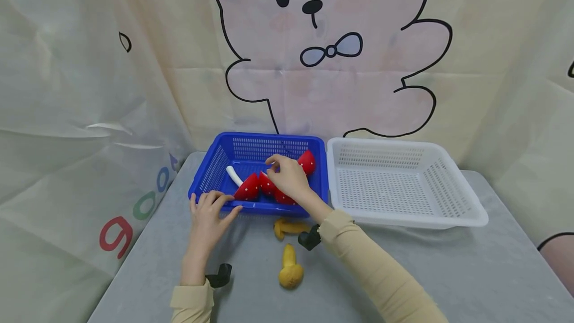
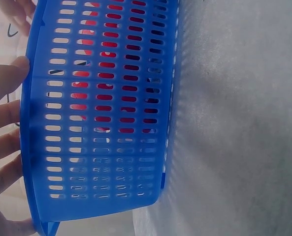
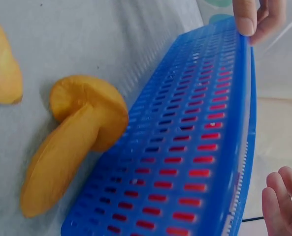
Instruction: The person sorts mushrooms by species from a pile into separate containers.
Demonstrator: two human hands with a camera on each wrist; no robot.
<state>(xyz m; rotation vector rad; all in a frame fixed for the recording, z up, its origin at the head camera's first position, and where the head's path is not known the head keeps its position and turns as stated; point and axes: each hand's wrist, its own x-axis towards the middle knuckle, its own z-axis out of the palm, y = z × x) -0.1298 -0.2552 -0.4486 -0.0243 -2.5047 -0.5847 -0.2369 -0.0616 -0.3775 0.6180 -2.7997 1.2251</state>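
Note:
A blue perforated basket [image 1: 257, 207] holds several toy mushrooms with red, white-dotted caps; one mushroom [image 1: 248, 188] shows its white stem. At the front left rim, my left hand [image 1: 208, 221] grips the edge, thumb outside and fingers over the top. My right hand [image 1: 289, 176] hovers over the inside of the basket, fingers loosely bent, nothing visible in them, and it partly hides the red caps. In the right wrist view, its fingertips [image 3: 283, 196] are apart from the rim. A yellow-brown mushroom [image 3: 67, 147] lies on the table against the basket's front wall.
To the right of the blue basket stands a white perforated basket [image 1: 381, 218] with nothing visible in it. Another yellow mushroom [image 1: 290, 268] lies nearer on the grey tabletop [image 1: 251, 288]. Printed curtains [image 1: 327, 88] hang behind and beside the table.

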